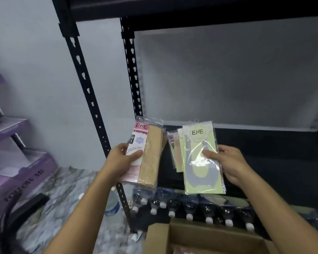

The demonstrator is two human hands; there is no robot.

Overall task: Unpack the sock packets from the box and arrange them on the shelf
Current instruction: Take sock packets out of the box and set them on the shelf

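Note:
My left hand (122,163) grips a clear packet of beige stockings (151,158) with a pink ENE label, held upright in front of the shelf. My right hand (228,162) holds a stack of pale green and grey ENE sock packets (200,173), thumb across the front one. Behind that stack, more packets (173,149) stand on the dark shelf board (264,153). The open cardboard box (200,235) sits at the bottom, below both hands; something pink shows inside it.
Black perforated uprights (86,92) frame the shelf on the left. A row of dark bottles with white caps (189,208) fills the level below. Purple cartons (17,171) stand at the left on a marbled floor, beside a clear bottle (112,204).

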